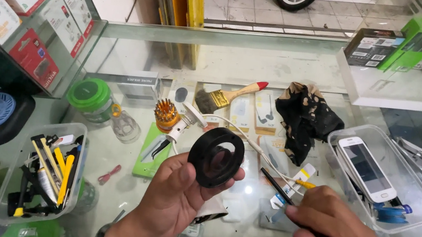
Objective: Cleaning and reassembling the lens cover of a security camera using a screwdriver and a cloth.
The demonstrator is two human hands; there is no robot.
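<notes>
above the glass counter (262, 65), left hand (178, 196) gripping a thick black ring (215, 156), right hand (335, 229) closed around a slim pink-tipped tool (288, 196)

Matt black plastic ring (215, 157), glossy glass counter (262, 65)

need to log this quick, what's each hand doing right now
Left hand: closed on a black ring, held up.
Right hand: closed on a thin black tool with a pink end.
</notes>
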